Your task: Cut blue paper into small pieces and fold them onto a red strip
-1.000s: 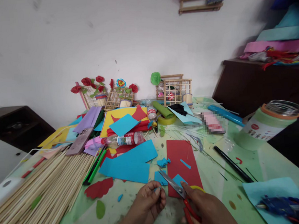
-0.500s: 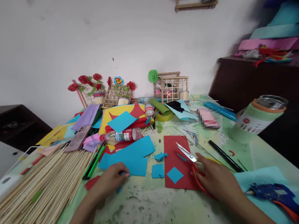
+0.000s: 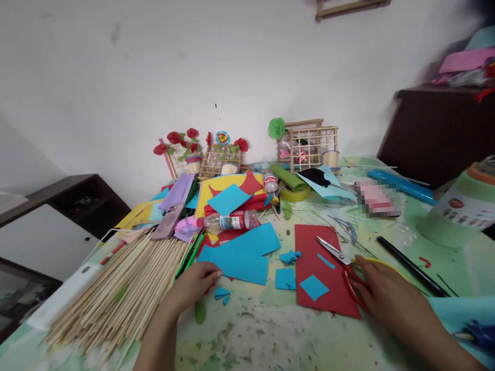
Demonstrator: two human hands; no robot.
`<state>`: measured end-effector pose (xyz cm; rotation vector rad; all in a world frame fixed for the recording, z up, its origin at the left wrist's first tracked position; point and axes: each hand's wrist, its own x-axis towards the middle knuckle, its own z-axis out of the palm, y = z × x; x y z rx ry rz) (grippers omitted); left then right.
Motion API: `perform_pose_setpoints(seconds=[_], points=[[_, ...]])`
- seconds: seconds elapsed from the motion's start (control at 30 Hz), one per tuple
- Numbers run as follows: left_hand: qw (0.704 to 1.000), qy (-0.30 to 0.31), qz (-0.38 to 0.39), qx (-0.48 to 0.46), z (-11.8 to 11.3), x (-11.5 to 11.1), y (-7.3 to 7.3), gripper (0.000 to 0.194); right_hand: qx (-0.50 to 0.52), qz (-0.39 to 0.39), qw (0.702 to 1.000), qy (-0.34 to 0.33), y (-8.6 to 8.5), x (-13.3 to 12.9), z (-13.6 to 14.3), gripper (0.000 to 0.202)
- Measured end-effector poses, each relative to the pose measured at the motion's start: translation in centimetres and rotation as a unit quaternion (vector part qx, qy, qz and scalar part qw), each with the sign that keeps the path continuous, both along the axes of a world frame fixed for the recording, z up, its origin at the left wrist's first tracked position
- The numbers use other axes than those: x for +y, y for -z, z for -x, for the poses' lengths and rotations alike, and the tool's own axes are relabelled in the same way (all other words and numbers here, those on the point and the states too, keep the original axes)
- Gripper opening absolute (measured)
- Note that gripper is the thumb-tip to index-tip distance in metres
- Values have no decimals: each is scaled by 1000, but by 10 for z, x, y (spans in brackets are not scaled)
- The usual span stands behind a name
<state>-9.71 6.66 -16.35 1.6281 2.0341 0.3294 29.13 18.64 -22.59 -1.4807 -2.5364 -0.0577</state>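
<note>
My right hand (image 3: pixel 382 289) is closed around the red handles of a pair of scissors (image 3: pixel 336 250). Their blades point up and left over a sheet of red paper (image 3: pixel 320 242). On that sheet lie a blue diamond-shaped piece (image 3: pixel 314 287) and a thin blue strip (image 3: pixel 326 261). My left hand (image 3: pixel 197 284) has curled fingers at the lower left edge of the large blue paper (image 3: pixel 240 260). A bit of red shows beneath its fingertips; what they hold is unclear. Small folded blue scraps (image 3: pixel 222 294) sit just right of it. Between my hands lies a small blue square (image 3: pixel 284 278).
Thin wooden sticks (image 3: pixel 123 292) are heaped at left, beside a green cutter (image 3: pixel 190 253). A plastic bottle (image 3: pixel 231 221) lies behind the blue paper. At right are a black pen (image 3: pixel 412 267), a large green jar (image 3: pixel 459 209) and a blurred glue gun (image 3: pixel 486 335).
The view has swung left, so things sit further right. My left hand has left the folded blue scraps and moved over the red scrap. My right hand stays with the scissors.
</note>
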Motion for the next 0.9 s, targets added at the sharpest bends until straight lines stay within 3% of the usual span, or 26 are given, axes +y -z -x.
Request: perform_pose_setpoints(seconds=[0.1, 0.13, 0.23, 0.37, 0.5, 0.57, 0.67, 0.77, 0.9], points=[[997, -25, -72, 35, -28, -4, 7, 22, -18, -33, 999, -12, -1, 0, 0, 41], [995, 0, -92, 50, -39, -6, 10, 18, -20, -46, 999, -19, -1, -1, 1, 40], [992, 83, -52, 76, -64, -10, 17, 9, 0, -70, 996, -52, -3, -7, 5, 40], [989, 106, -11, 104, -53, -16, 16, 16, 37, -48, 978, -198, 1, -26, 17, 41], [966, 64, -1, 249, -32, -6, -1, 16, -2, -17, 945, -327, 9, -39, 29, 49], [965, 85, -32, 247, -42, 6, -12, 14, -11, -3, 945, -328, 12, -39, 32, 47], [962, 174, -79, 196, -81, 29, -19, 12, -9, 13, 955, -295, 15, -34, 33, 46], [943, 258, -53, 204, -120, 48, -11, 9, -7, 35, 968, -247, 11, -30, 31, 48], [948, 242, 3, 207, -138, 55, 10, 15, -2, 67, 984, -165, -2, -28, 29, 55]])
